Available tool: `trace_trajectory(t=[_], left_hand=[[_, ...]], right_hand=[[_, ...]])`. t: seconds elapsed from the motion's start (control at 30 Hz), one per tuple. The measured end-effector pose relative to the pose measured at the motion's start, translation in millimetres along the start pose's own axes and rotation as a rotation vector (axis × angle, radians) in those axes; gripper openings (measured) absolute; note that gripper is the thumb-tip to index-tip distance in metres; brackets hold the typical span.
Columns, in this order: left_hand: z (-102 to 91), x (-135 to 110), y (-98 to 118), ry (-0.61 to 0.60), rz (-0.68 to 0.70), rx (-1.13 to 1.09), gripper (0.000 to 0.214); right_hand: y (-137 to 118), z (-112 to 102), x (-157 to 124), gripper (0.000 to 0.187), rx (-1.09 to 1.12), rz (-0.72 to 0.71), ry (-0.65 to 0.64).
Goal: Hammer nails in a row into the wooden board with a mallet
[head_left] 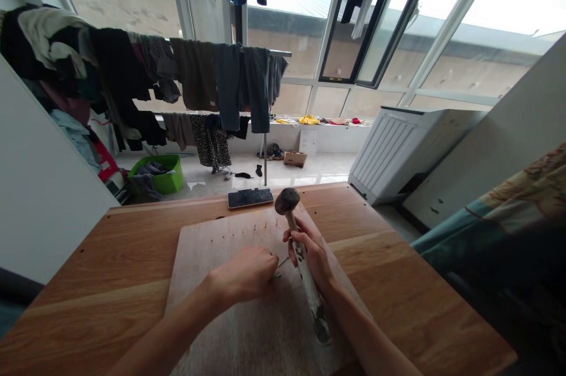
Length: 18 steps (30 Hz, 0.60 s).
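My right hand [312, 249] is wrapped round the pale, worn handle of a mallet [287, 201] with a dark, rounded head, which points away from me. Left of it, my left hand [250, 273] is closed, low over a wooden board [198, 282]. A thin nail [283, 261] sticks out by its fingertips toward my right hand; a second small metal piece shows just below. The fingers hide how they grip. Beyond my hands, several small nails [266, 225] stand upright in a row in the board, with dark dots continuing leftward.
The board lies on a wooden table [389, 270]. A dark phone [250, 198] rests by the far edge. Past the table are a green tub [168, 180] of clothes, a laundry rack hung with trousers [230, 87], and a white washing machine [393, 146] at right.
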<state>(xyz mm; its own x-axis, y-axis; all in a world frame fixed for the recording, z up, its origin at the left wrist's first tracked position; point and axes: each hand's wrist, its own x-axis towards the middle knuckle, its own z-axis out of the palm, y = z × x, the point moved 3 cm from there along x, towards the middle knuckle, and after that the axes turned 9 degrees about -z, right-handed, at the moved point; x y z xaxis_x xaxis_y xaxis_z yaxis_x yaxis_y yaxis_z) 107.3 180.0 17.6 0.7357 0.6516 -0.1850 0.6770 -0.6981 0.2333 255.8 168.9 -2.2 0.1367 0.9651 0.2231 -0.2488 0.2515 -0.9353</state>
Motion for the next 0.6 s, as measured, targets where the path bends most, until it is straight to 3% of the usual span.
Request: trace_trajectory(t=[0.4,0.6], left_hand=[[-7.0,-0.9,0.2,-0.035,0.027,-0.061,0.010],[-16.2,-4.3,-6.5,-0.006,-0.002,-0.103,0.013]], right_hand=[[-3.9,1.5,-1.5,0.034,-0.022,0.023,-0.009],[-1.3,1.4,-1.6,0.023,-0.009,0.015,-0.018]])
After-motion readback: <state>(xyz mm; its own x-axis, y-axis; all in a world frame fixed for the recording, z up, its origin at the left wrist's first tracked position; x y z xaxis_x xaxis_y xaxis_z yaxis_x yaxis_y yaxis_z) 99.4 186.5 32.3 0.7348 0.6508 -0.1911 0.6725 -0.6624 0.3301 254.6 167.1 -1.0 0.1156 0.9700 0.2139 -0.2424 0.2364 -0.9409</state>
